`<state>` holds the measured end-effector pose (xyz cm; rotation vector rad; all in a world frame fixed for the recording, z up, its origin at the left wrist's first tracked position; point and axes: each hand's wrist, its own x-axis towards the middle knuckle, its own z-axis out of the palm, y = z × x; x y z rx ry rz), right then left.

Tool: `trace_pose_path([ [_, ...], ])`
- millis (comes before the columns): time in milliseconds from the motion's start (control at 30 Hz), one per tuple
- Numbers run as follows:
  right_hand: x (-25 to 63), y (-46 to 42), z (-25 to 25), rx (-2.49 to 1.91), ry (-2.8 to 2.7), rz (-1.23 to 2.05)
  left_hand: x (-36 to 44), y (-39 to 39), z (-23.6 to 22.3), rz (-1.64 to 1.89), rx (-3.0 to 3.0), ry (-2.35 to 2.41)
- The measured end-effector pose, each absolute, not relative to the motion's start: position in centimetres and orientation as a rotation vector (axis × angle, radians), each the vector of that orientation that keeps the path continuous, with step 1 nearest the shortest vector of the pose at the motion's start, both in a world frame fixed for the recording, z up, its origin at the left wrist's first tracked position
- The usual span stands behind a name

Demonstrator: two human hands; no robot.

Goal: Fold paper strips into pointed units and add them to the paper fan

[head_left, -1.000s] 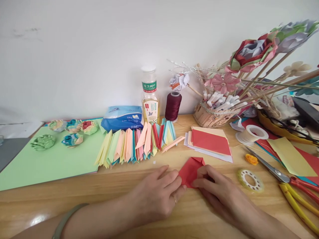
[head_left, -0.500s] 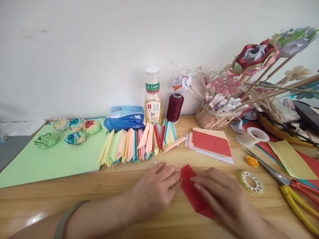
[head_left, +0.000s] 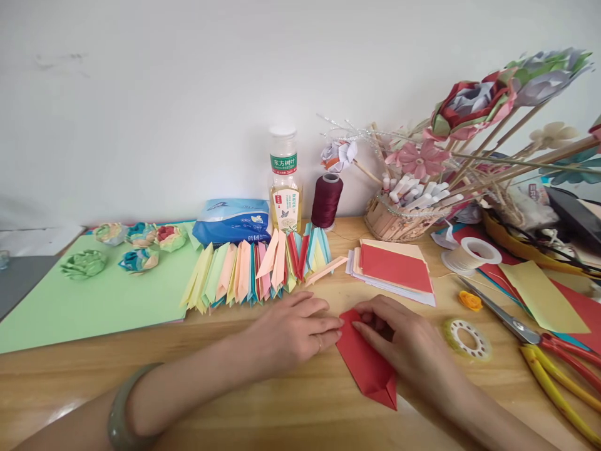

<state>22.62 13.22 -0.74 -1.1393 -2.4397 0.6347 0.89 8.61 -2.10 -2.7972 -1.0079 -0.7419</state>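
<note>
Red paper (head_left: 365, 358) lies slantwise on the desk (head_left: 211, 394), nearer its front than the stack (head_left: 399, 269), with a folded corner pointing towards the front edge, itself out of sight. The left hand (head_left: 293, 332) grips nothing, its extended fingers resting on the upper left side; the right hand (head_left: 399, 326) seems to pinch the upper right side between thumb and forefinger. To fold cleanly, I'd align the edges before pressing the crease outward. Strips (head_left: 244, 275) line the back, tape (head_left: 456, 332) and scissors (head_left: 521, 329) the right, so turning room lies frontward
</note>
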Motion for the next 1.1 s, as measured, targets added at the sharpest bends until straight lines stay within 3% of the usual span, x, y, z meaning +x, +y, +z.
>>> trace_pose_path([
  [367,23.6,13.1,-0.5,-0.475,-2.689,0.112,2.1,8.1,-2.2,-0.716,-2.676,-1.032],
  [1100,23.1,12.4,0.1,-0.356,-2.723,-0.389,2.2,8.0,-2.2,-0.684,-2.657,-1.004],
])
